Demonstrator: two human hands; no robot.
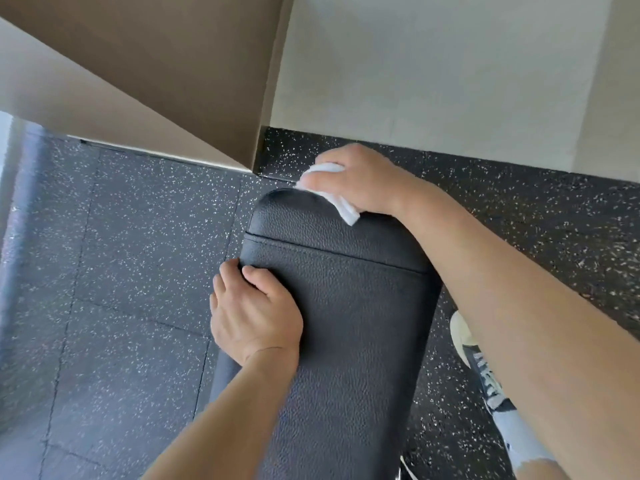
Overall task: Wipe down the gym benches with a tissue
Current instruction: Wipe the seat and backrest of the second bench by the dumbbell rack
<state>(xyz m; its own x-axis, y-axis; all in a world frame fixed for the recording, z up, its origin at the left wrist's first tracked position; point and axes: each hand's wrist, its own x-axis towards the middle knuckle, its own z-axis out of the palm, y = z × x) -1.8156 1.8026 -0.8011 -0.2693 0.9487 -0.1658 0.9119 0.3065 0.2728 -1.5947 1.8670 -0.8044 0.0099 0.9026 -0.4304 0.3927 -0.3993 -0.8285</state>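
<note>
A black padded gym bench runs from the bottom of the view up to a rounded far end. My right hand grips a crumpled white tissue and holds it against the far right corner of the bench's end. On the bench's left edge sits my left hand, just below the stitched seam, with its fingers curled over the side of the pad.
Dark speckled rubber floor surrounds the bench. A white wall and a beige wall corner stand just beyond the bench's far end. My shoe is on the floor right of the bench.
</note>
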